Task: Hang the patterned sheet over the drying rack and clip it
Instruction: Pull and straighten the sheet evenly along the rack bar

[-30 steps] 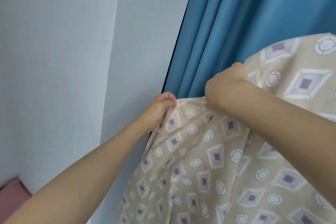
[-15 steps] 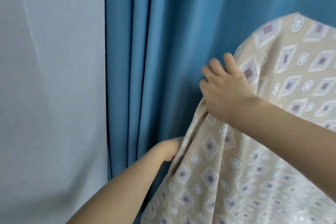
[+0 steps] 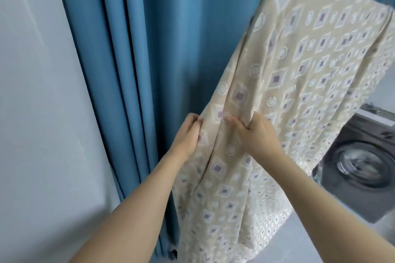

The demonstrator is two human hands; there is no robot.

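My left hand (image 3: 185, 134) pinches the hanging side edge of the patterned sheet (image 3: 299, 83), thumb and fingers closed on the fold. My right hand (image 3: 255, 132) grips a gather of the same cloth just beside it, toward the sheet's middle. The sheet is already draped over something high at my upper right, presumably the drying rack, though the bar itself is hidden under the fabric. Its long fall runs from there down and left, past both grips, toward the floor in front of the blue curtain (image 3: 132, 70). No clip is visible. I judge the next move is spreading this edge leftward, led by my left hand.
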